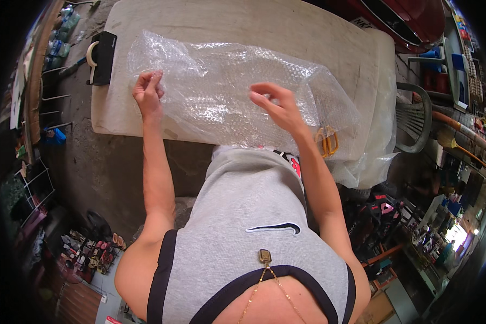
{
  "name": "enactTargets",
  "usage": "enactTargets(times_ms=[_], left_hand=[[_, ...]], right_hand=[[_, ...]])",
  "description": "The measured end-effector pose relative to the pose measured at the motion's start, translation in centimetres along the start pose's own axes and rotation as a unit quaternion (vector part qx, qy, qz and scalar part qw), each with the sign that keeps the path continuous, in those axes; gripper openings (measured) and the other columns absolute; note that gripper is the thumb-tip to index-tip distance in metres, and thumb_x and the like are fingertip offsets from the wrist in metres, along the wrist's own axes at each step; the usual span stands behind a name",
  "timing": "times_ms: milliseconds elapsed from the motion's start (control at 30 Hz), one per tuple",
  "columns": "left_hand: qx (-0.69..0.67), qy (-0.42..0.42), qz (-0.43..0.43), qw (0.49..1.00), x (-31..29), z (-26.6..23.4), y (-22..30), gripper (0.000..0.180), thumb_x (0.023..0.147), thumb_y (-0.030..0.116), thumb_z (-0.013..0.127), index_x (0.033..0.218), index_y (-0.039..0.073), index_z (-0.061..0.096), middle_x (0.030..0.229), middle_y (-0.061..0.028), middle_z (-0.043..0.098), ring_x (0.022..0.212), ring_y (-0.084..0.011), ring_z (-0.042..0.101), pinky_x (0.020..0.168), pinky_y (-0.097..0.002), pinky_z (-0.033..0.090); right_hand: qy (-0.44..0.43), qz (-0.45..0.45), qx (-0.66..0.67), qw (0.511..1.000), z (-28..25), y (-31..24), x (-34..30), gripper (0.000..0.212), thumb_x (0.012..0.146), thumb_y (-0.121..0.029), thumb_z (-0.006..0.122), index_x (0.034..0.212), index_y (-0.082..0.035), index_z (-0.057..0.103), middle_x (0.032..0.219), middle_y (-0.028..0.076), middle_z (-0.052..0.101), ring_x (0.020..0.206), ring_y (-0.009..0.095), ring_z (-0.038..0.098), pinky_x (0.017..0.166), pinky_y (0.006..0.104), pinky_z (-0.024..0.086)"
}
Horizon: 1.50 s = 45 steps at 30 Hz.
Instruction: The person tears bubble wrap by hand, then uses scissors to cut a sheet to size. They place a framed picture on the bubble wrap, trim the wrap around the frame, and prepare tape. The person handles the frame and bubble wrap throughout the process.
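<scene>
A large sheet of clear bubble wrap [221, 81] lies spread and wrinkled across the pale table. At its left end my left hand [149, 94] is closed in a pinch, apparently on the wrap's edge; the fingertips partly hide what lies between them. My right hand [278, 108] hovers over the right half of the sheet, slightly blurred. Its fingers are bent, with a gap to the thumb, and nothing shows between them. Scissors with yellow-orange handles [327, 141] lie by the near right edge, beside my right forearm, their blades seen through or against the plastic.
A black tape dispenser [103, 58] with a pale roll stands at the left edge of the table [308, 27]. More clear plastic [370, 167] hangs off the near right corner. A grey-green plastic chair [416, 119] stands at right, and a red vehicle [410, 19] beyond the far right corner.
</scene>
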<state>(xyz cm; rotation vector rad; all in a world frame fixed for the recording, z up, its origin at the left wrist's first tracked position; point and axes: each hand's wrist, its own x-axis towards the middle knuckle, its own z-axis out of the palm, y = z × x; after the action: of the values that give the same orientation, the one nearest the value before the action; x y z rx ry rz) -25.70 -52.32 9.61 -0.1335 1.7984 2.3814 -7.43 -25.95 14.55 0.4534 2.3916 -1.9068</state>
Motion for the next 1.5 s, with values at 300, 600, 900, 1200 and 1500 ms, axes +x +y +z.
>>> enactTargets(times_ms=[300, 600, 900, 1200, 1500], left_hand=[[0.212, -0.048, 0.069, 0.974, -9.1, 0.2, -1.2, 0.020, 0.081, 0.011, 0.073, 0.067, 0.007, 0.059, 0.056, 0.0063, 0.045, 0.051, -0.0018, 0.035, 0.045, -0.0205, 0.026], [0.346, -0.248, -0.003, 0.905, -12.2, 1.3, 3.2, 0.020, 0.070, 0.012, 0.081, 0.087, 0.005, 0.071, 0.052, 0.0094, 0.040, 0.048, -0.0001, 0.032, 0.043, -0.0204, 0.024], [0.360, -0.319, 0.130, 0.867, -3.3, 6.4, 13.0, 0.063, 0.072, 0.005, 0.071, 0.131, 0.018, 0.053, 0.054, 0.0061, 0.037, 0.049, -0.0024, 0.033, 0.045, -0.0217, 0.028], [0.366, -0.371, 0.213, 0.826, 4.2, 6.5, 11.3, 0.012, 0.084, 0.016, 0.069, 0.090, 0.005, 0.070, 0.061, 0.0067, 0.052, 0.052, -0.0024, 0.044, 0.046, -0.0207, 0.033], [0.168, 0.205, -0.080, 0.961, 22.3, -2.1, 5.1, 0.034, 0.082, 0.035, 0.068, 0.104, 0.009, 0.066, 0.062, 0.0008, 0.050, 0.048, -0.0092, 0.044, 0.043, -0.0284, 0.035]], right_hand=[[-0.078, 0.274, 0.502, 0.817, 11.0, 0.1, 8.1, 0.020, 0.087, -0.023, 0.065, 0.089, -0.006, 0.057, 0.083, 0.010, 0.064, 0.074, 0.015, 0.061, 0.058, 0.0239, 0.043], [-0.024, 0.014, 0.511, 0.859, 7.0, -1.8, 6.3, 0.017, 0.076, 0.007, 0.056, 0.078, -0.007, 0.046, 0.111, 0.017, 0.060, 0.096, 0.032, 0.064, 0.074, 0.0366, 0.051], [-0.173, -0.071, 0.440, 0.878, 3.3, -6.1, 2.7, 0.019, 0.079, 0.008, 0.049, 0.078, -0.009, 0.043, 0.119, 0.022, 0.058, 0.109, 0.035, 0.059, 0.078, 0.0379, 0.053], [0.069, -0.254, 0.037, 0.964, 1.3, -7.2, -1.6, 0.044, 0.073, -0.017, 0.077, 0.109, -0.010, 0.053, 0.119, 0.010, 0.061, 0.108, 0.023, 0.057, 0.083, 0.0344, 0.044], [0.264, 0.137, -0.154, 0.942, -2.7, 5.6, -10.6, 0.020, 0.077, -0.021, 0.074, 0.073, -0.004, 0.064, 0.075, 0.006, 0.066, 0.070, 0.015, 0.061, 0.062, 0.0289, 0.046]])
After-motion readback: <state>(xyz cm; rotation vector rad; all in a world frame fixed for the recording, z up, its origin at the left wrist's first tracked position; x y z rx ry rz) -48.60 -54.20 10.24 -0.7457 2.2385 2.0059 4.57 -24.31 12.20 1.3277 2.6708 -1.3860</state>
